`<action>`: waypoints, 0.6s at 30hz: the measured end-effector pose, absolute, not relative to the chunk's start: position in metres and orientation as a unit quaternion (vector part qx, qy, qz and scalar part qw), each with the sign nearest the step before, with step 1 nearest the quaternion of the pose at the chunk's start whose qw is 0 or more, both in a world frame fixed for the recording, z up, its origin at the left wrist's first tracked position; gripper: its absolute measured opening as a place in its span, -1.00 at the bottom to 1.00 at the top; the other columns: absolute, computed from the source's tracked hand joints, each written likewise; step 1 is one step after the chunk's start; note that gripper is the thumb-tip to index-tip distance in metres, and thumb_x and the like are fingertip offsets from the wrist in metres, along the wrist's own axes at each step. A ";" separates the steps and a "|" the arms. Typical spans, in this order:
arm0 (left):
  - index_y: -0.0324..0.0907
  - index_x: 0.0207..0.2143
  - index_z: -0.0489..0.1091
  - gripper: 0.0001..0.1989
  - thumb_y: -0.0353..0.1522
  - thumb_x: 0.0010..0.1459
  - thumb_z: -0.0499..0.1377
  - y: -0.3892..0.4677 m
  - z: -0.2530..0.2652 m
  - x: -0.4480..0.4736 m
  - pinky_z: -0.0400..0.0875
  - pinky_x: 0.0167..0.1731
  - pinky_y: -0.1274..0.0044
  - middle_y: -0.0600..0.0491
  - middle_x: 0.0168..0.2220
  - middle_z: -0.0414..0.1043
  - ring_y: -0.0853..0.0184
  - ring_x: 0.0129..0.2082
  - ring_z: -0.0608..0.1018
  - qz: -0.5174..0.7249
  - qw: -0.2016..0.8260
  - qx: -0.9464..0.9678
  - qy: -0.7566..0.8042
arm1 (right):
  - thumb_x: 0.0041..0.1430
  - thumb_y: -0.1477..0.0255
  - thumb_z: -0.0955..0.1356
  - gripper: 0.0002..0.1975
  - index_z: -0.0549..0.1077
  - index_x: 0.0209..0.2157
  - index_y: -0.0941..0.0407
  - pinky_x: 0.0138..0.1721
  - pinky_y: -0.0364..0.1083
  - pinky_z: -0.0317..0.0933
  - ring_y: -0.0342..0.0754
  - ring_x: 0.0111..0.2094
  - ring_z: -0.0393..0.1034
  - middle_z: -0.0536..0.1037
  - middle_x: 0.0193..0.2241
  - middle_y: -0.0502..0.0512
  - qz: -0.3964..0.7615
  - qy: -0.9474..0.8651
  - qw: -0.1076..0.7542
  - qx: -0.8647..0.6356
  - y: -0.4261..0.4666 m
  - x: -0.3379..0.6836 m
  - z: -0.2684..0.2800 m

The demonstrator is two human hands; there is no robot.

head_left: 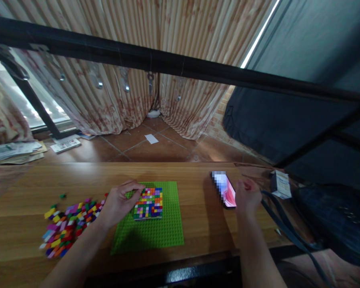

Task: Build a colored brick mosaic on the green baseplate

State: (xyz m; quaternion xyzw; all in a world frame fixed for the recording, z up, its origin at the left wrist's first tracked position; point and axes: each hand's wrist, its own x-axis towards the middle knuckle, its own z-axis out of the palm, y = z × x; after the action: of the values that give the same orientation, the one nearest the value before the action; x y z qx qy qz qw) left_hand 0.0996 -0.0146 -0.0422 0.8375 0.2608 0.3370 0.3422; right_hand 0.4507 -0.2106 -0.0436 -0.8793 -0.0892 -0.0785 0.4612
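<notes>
A: Head view, and the left hand (123,200) is right at the block (150,206), fingertips at its upper left corner!

B: How's that grip?

A: Thumb and forefinger come close together there. Whether they pinch a brick, I can't tell; the tips are too small to read.

B: And the block itself?

A: A flat square of many-coloured bricks, sitting on the green plate (172,224), toward its far side. The plate lies on the wooden tabletop (195,192).

B: Over to the right hand (248,194)!

A: Blurred, just beside the phone (225,190), fingers curled in. Can't tell if that grip has hold of anything. The phone lies at a slant, its screen lit pink and blue, part of it pixelated.

B: What about the left side?

A: A loose pile (66,224) of mixed bricks, red, yellow, purple, white and more, near the left forearm. One green brick (63,196) lies just apart from it, on the far side.

B: And far right?

A: A small box (281,184), with a dark bag (333,216) near it. Beyond the tabletop, striped curtains (186,40) hang down to a tiled floor (132,148).
</notes>
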 end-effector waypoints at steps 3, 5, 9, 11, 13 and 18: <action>-0.14 -0.29 0.56 -0.82 -0.32 0.20 0.15 -0.016 -0.040 0.100 0.47 -0.29 0.55 0.03 -0.32 0.59 0.33 -0.31 0.60 0.338 0.344 0.835 0.264 | 0.15 0.14 0.27 -0.52 0.47 -0.05 0.21 -0.20 0.00 0.33 0.06 -0.27 0.46 0.58 -0.22 0.26 -0.063 -0.159 0.500 -0.849 -0.185 0.406 -0.034; -0.13 -0.29 0.56 -0.82 -0.32 0.20 0.15 -0.017 -0.040 0.100 0.47 -0.29 0.55 0.04 -0.33 0.59 0.33 -0.33 0.60 0.341 0.345 0.833 0.266 | 0.16 0.15 0.30 -0.56 0.48 -0.10 0.18 -0.25 -0.02 0.31 0.02 -0.30 0.42 0.58 -0.23 0.21 -0.011 -0.258 0.554 -0.791 -0.166 0.367 -0.031; -0.12 -0.25 0.56 -0.82 -0.31 0.20 0.16 -0.018 -0.044 0.098 0.49 -0.24 0.52 0.04 -0.32 0.60 0.31 -0.32 0.60 0.338 0.348 0.831 0.272 | 0.21 0.24 0.29 -0.69 0.49 -0.12 0.11 -0.19 -0.01 0.30 -0.01 -0.25 0.41 0.56 -0.22 0.15 0.055 -0.402 0.558 -0.724 -0.139 0.300 -0.032; -0.13 -0.20 0.54 -0.80 -0.30 0.20 0.16 -0.019 -0.045 0.097 0.50 -0.20 0.49 0.02 -0.26 0.61 0.29 -0.27 0.61 0.335 0.349 0.829 0.280 | 0.23 0.29 0.29 -0.73 0.49 -0.12 0.09 -0.13 0.01 0.28 -0.01 -0.22 0.40 0.55 -0.19 0.14 0.064 -0.433 0.547 -0.713 -0.134 0.285 -0.032; -0.15 -0.15 0.53 -0.77 -0.28 0.20 0.16 -0.020 -0.046 0.096 0.50 -0.15 0.46 0.00 -0.20 0.61 0.26 -0.22 0.61 0.337 0.349 0.826 0.288 | 0.24 0.31 0.28 -0.75 0.49 -0.13 0.10 -0.11 0.01 0.28 -0.01 -0.22 0.40 0.55 -0.18 0.15 0.065 -0.437 0.544 -0.713 -0.133 0.279 -0.033; -0.19 -0.15 0.53 -0.71 -0.23 0.24 0.12 -0.023 -0.048 0.099 0.49 -0.21 0.49 -0.02 -0.22 0.61 0.26 -0.23 0.61 0.339 0.378 0.800 0.320 | 0.25 0.30 0.27 -0.74 0.50 -0.16 0.12 -0.15 -0.01 0.29 -0.02 -0.24 0.42 0.55 -0.21 0.14 0.100 -0.427 0.545 -0.714 -0.135 0.278 -0.033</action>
State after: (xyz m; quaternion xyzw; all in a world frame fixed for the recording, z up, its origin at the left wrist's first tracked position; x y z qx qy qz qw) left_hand 0.0988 -0.0226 -0.0479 0.7997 0.3201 0.3388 0.3784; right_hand 0.2782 -0.1354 -0.0333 -0.7143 -0.4275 0.1002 0.5450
